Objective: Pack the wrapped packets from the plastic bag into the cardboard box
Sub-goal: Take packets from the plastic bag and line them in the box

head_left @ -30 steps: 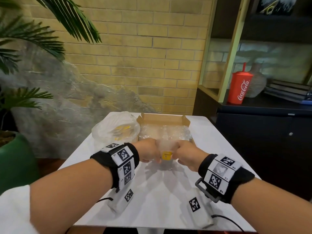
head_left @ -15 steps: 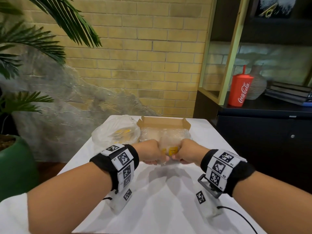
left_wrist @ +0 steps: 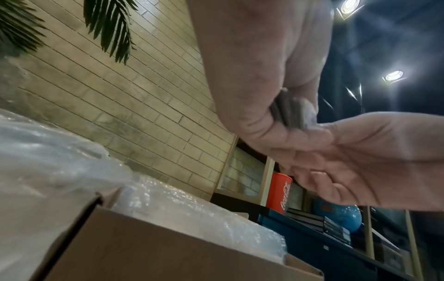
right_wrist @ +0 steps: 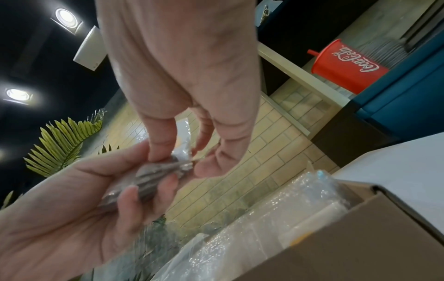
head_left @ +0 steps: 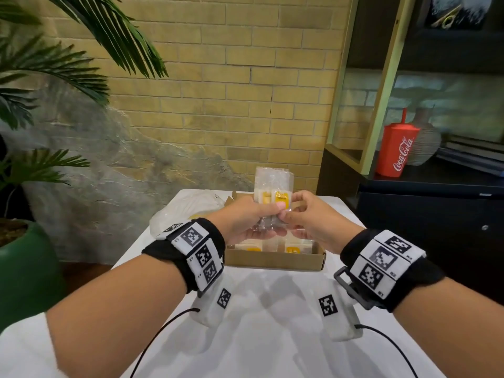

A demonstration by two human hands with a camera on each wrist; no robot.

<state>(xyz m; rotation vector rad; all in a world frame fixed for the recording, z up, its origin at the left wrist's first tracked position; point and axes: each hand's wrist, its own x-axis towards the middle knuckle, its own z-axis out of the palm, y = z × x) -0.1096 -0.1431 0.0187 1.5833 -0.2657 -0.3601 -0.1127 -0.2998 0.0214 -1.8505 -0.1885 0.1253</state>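
Nearest the camera, both forearms wore black wristbands with printed markers, over a white table (head_left: 259, 323). Just beyond them the left hand (head_left: 245, 219) and the right hand (head_left: 308, 222) met above the near edge of the cardboard box (head_left: 275, 260), each pinching the lower end of one wrapped packet (head_left: 274, 192). The packet stood upright, its clear wrap rising above the fingers and a yellow label showing through. In the right wrist view the left hand's fingers (right_wrist: 134, 192) curled round the gathered bottom of the wrap while the right thumb and forefinger nipped its edge.

Judging by how lightly it was held, the packet seemed light, and its bubble wrap soft and a little slippery; whatever lay inside may have been fragile. A hold across the padded body, rather than on the loose film at the end, looked the safer one for lowering it flat.

Inside the box other wrapped packets (head_left: 272, 245) already lay in a row. To the left, beyond the box, sat the plastic bag (head_left: 185, 211), something yellow showing inside it. Farther back stood a brick wall, a palm plant and a red cup (head_left: 396, 151) on a dark cabinet.
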